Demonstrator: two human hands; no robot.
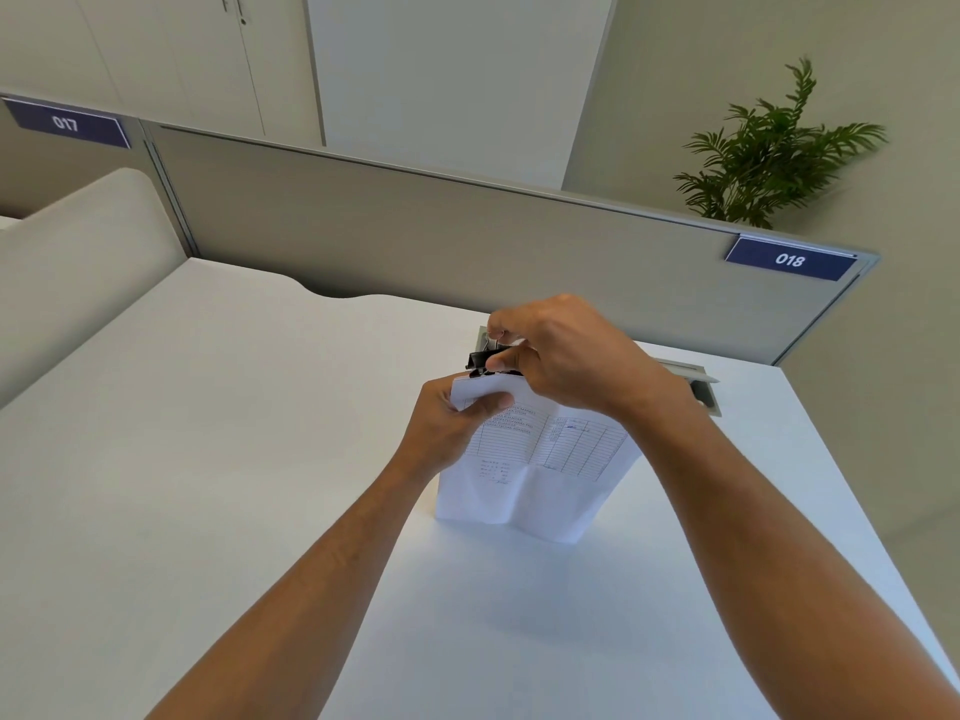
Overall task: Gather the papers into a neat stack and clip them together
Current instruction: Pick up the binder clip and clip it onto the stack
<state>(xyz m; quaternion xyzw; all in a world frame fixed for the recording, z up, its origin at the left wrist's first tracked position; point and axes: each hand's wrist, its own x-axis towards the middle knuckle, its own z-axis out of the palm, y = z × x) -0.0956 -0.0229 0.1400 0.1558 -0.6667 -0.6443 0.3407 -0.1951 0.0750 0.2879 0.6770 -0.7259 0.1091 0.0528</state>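
Note:
A stack of white papers (pixel 540 475) with printed ruled forms stands on edge on the white desk (pixel 218 459), its lower edge touching the surface. My left hand (pixel 447 428) grips the stack's upper left corner, thumb across the front sheet. A black binder clip (pixel 480 362) sits at the stack's top edge. My right hand (pixel 561 356) pinches the clip's wire handles from above and hides most of it. Whether the clip's jaws sit over the paper edge is hard to tell.
A grey partition (pixel 467 236) closes the desk's far side, with labels 017 (pixel 67 124) and 018 (pixel 789 259). A grey cable hatch (pixel 698 384) lies behind my right wrist. A padded divider (pixel 78 262) stands at left, a plant (pixel 769 158) beyond at right.

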